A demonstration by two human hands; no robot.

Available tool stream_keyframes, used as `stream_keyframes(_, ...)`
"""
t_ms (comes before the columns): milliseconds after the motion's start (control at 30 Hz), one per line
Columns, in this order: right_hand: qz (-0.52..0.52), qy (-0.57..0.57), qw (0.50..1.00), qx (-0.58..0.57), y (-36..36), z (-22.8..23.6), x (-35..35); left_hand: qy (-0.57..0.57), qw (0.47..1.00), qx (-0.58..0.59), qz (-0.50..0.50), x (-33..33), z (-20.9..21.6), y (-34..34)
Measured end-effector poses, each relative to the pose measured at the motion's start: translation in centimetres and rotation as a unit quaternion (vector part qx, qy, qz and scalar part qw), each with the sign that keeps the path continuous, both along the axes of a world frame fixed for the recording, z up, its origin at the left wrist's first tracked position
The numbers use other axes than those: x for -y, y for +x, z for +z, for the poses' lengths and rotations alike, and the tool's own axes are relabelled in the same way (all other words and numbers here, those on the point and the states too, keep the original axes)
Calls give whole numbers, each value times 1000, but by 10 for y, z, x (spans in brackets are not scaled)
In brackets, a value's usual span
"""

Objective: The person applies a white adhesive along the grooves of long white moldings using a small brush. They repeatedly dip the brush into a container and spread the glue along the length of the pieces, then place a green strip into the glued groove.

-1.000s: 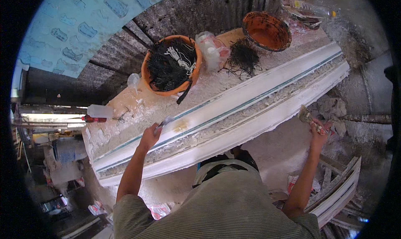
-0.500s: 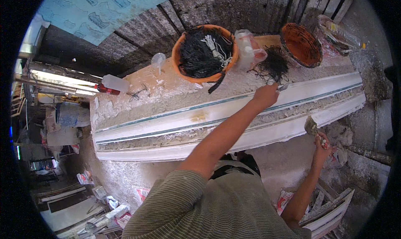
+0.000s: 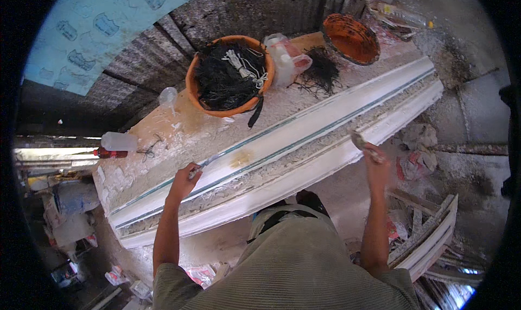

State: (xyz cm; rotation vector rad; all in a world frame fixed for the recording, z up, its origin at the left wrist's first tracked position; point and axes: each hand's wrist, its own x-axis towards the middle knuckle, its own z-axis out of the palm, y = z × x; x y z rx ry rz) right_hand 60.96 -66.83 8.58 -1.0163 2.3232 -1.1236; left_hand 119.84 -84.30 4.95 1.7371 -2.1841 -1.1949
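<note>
My left hand is closed round the handle of a putty knife, whose pale flat blade lies over the far part of a long white plaster moulding with teal lines, left of its tan stain. My right hand grips a second putty knife, its blade coated in greyish paste. That blade is above the near edge of the moulding, right of the middle. Rough grey paste fills a groove running the moulding's length.
Behind the moulding, the worktable holds an orange bowl of black fibres and white string, a clear plastic jug, loose black fibres, an orange basin, and a white bottle. Wooden frames stand at lower right.
My left hand has swept far left along the moulding with its putty knife. My right hand has come left and up, bringing its paste-coated putty knife over the near edge. The view has shifted.
</note>
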Motion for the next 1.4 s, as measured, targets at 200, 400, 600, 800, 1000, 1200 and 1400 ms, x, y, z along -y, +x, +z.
stream_keyframes(200,447,-106,888,-37,109,-15,83,-39,995,-80,-36,28,-41,-128)
stream_keyframes(400,377,-25,920,-99,64,-56,144,-45,996,-59,-44,41,-51,-229)
stream_keyframes(600,212,-15,964,-157,-141,-62,143,-105,992,-37,-58,55,-66,-392)
stream_keyframes(800,105,-81,990,-48,-312,-47,126,-142,984,-12,-109,82,-66,-629)
stream_keyframes(1000,-14,-59,998,2,-426,-39,83,-89,985,61,-134,81,-78,-583)
stream_keyframes(1200,-53,-64,996,29,-468,-43,54,-82,971,195,-111,23,-23,-311)
stream_keyframes(1400,-73,-42,995,60,-435,-28,54,-171,972,77,-143,69,-68,-467)
